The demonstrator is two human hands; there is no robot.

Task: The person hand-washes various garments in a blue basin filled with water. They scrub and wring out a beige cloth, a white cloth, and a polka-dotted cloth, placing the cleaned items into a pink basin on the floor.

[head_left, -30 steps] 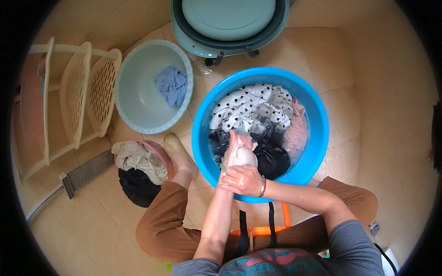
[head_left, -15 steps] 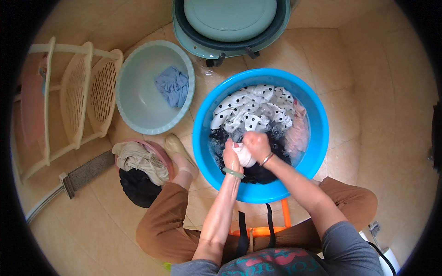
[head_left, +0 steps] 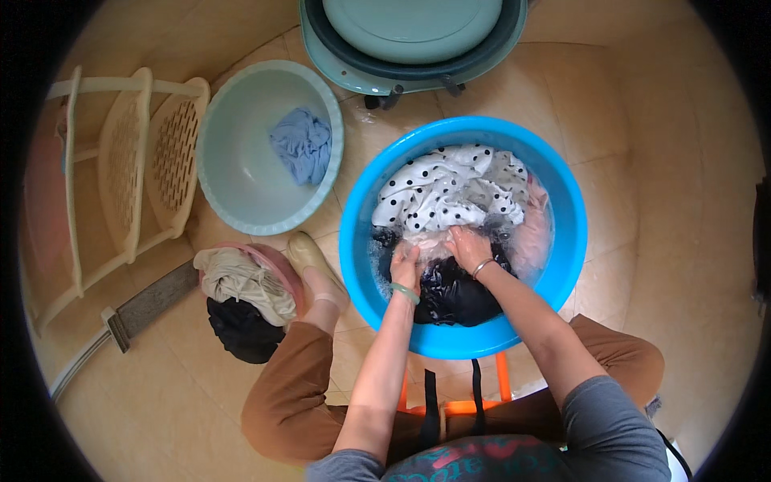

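A blue basin of sudsy water stands in front of me. Both my hands are down in it, gripping a pale pink cloth stretched between them at the water's surface. My left hand, below a green bangle, pinches the left end. At the other end my right hand, below a silver bangle, bends its fingers into the cloth; their tips are partly hidden. White fabric with black dots is heaped just beyond. Dark wet clothing lies beneath and nearer to me. A pink garment soaks along the right side.
Left of the basin stands a pale green basin with a blue cloth. A small pink tub holds beige and black clothes. Beyond are a green folded tub and, at far left, a cream rack.
The pink cloth was bunched up between my raised fists; now it is lowered and spread in the water. My right hand has moved slightly right, away from the left.
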